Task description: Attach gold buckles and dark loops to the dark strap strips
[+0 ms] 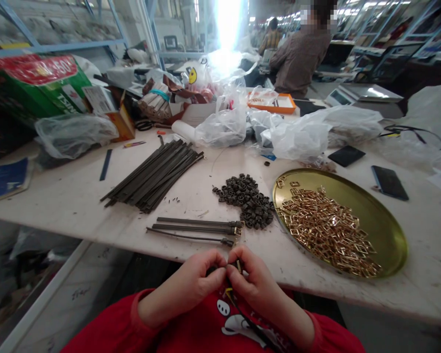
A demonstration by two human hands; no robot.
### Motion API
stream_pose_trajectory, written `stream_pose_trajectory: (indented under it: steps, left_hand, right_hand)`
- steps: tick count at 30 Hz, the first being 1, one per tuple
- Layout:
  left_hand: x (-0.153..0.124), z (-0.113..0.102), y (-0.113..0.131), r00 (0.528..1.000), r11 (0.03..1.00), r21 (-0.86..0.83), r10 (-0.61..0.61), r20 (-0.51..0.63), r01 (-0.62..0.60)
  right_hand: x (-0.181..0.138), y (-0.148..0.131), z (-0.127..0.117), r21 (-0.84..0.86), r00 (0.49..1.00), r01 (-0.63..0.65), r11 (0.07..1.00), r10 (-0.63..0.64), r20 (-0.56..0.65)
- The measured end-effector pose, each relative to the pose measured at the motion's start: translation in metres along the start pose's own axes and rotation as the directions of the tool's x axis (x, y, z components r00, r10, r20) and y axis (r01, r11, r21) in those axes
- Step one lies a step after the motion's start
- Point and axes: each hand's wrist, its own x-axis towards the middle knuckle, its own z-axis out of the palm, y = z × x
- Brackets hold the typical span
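My left hand (191,284) and my right hand (255,282) meet just below the table's near edge, fingers pinched together on a thin dark strap (238,267) that runs down over my red sleeve. A small gold buckle seems to sit at the strap's end between my fingertips. On the table right above my hands lie three finished straps (194,228) with gold ends. A pile of small dark loops (248,198) sits behind them. A round gold tray (385,223) to the right holds several gold buckles (327,230).
A bundle of dark straps (154,176) lies at the left middle. Plastic bags (301,132), boxes and clutter fill the back. Two phones (389,182) lie at the right. A person in a brown shirt (301,54) sits beyond the table.
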Motion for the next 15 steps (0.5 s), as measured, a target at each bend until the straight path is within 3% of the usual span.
stream_pose_trajectory:
  steps: [4, 9, 12, 15]
  left_hand:
    - [-0.002, 0.003, -0.004, 0.992, 0.946, -0.304, -0.091, 0.088, 0.114]
    - [-0.007, -0.010, -0.007, 0.985, 0.937, -0.330, -0.068, 0.157, 0.117]
    - [-0.011, -0.021, -0.010, 0.971, 0.936, -0.316, -0.087, 0.223, 0.156]
    - [-0.009, -0.022, -0.014, 0.973, 0.927, -0.324, -0.127, 0.195, 0.186]
  right_hand:
    - [-0.003, -0.004, 0.005, 0.056, 1.000, 0.010, 0.998, -0.009, -0.026]
    - [-0.002, -0.002, 0.004, 0.221, 0.990, -0.142, 0.965, 0.139, 0.031]
    - [-0.001, 0.003, 0.003, 0.137, 0.989, -0.128, 0.982, 0.136, -0.053]
    - [0.000, 0.007, 0.004, -0.017, 0.990, -0.104, 0.994, 0.102, -0.101]
